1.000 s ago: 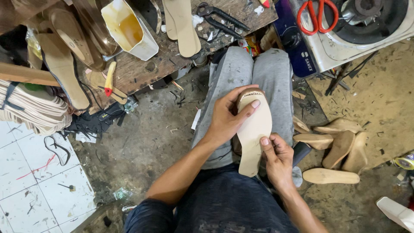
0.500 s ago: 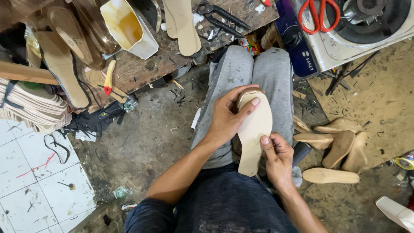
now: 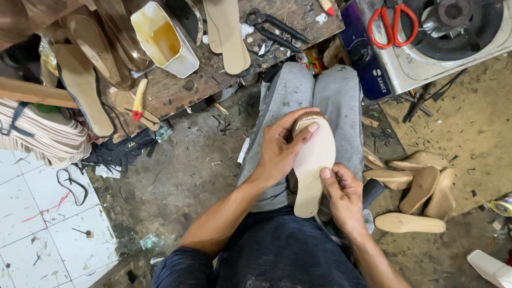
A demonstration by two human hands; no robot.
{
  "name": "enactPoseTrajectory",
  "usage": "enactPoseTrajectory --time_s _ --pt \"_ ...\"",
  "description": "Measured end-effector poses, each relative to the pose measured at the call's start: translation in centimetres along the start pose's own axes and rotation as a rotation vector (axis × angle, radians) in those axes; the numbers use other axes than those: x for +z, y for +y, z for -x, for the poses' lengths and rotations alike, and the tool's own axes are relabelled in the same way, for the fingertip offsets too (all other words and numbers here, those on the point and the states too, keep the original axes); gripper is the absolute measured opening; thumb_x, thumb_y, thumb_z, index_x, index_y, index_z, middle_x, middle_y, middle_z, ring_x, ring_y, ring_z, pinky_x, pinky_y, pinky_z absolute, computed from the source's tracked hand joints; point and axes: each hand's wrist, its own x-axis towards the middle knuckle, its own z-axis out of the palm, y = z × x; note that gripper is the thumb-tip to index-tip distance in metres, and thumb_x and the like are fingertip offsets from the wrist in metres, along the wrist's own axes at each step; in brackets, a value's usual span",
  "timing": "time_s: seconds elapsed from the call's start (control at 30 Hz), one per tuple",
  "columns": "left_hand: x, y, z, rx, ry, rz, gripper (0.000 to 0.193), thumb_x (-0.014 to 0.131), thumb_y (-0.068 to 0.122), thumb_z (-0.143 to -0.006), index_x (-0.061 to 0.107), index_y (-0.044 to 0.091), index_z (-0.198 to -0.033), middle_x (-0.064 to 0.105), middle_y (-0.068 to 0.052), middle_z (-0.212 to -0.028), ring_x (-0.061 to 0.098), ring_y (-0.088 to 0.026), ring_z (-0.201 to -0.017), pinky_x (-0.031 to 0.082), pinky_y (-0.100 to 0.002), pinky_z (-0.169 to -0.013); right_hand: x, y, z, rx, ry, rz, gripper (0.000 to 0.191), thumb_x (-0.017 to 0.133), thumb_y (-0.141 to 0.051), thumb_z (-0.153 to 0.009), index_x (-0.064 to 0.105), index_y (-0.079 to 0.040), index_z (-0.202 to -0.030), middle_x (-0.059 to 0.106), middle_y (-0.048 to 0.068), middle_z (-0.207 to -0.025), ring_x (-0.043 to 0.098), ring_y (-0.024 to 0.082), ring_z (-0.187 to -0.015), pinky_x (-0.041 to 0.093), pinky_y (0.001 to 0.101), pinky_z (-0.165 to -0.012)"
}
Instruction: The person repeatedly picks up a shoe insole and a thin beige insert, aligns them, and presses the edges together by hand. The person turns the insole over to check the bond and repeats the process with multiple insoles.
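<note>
Beige, flat and long, the shoe insole lies over the person's lap, on the grey trousers, and both hands hold it. The left hand wraps the toe end from the side, its grip clenched on the insole, with the thumb pressed flat on the top surface near a brown rounded shoe part that sits under this end. The right hand pinches the lower edge of the same insole near the heel, index finger on top, so its grip also grasps the insole.

At the near edge of the worn wooden desk stands a white plastic jug with yellow glue inside, and black pincers lie close to the right corner, beside two more pale insoles. Red-handled scissors rest on a white gas stove. On the dirt floor near the right knee lie several tan wedge soles.
</note>
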Motion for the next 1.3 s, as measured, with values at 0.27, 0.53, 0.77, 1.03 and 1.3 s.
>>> enactPoseTrajectory --time_s 0.27,0.53,0.77,1.03,1.3 --pt "-0.9 6.4 -3.2 0.395 -0.034 0.002 0.035 0.065 0.009 -0.107 0.056 0.003 -0.14 0.07 -0.005 -0.125 0.065 -0.008 -0.113 0.054 -0.025 -0.102 0.7 -6.9 -5.6 -0.284 -0.134 0.087 0.023 0.064 -0.023 -0.106 0.065 -0.004 -0.092 0.05 -0.007 -0.068 0.039 0.001 -0.059 0.031 0.021 -0.052" --pt "-5.7 4.1 -10.6 0.53 0.176 -0.032 0.02 0.063 0.004 -0.108 0.062 0.001 -0.128 0.068 -0.004 -0.123 0.062 -0.009 -0.113 0.05 -0.024 -0.101 5.3 -11.1 -10.2 -0.503 -0.121 0.124 0.029 0.073 -0.023 -0.101 0.059 -0.003 -0.116 0.063 -0.003 -0.083 0.053 0.001 -0.068 0.043 0.0205 -0.059" --pt "-11.9 -0.3 -12.9 0.487 0.359 0.228 0.023 0.065 0.004 -0.106 0.063 0.002 -0.129 0.067 -0.006 -0.115 0.061 -0.011 -0.105 0.049 -0.026 -0.095 6.6 -9.1 -5.6 -0.763 0.08 0.744 0.058 0.092 -0.023 -0.073 0.064 -0.012 -0.124 0.057 0.012 -0.123 0.063 0.023 -0.072 0.052 0.0314 -0.061" --pt "-14.0 -2.2 -13.3 0.406 0.458 0.317 0.021 0.065 0.004 -0.104 0.064 0.004 -0.125 0.069 -0.009 -0.114 0.065 -0.015 -0.107 0.054 -0.032 -0.094 5.7 -7.6 -6.1 -0.834 0.096 0.649 0.047 0.091 -0.01 -0.081 0.068 -0.013 -0.122 0.064 0.01 -0.131 0.063 0.013 -0.068 0.053 0.028 -0.059" --pt "-15.3 -3.4 -13.5 0.385 0.463 0.338 0.025 0.062 0.004 -0.104 0.062 0.006 -0.129 0.071 -0.011 -0.117 0.067 -0.017 -0.11 0.058 -0.033 -0.093 5.4 -5.3 -7.0 -0.639 0.069 0.389 0.084 0.093 -0.006 -0.081 0.039 -0.002 -0.146 0.067 0.014 -0.135 0.049 0.006 -0.055 0.04 0.0218 -0.051"
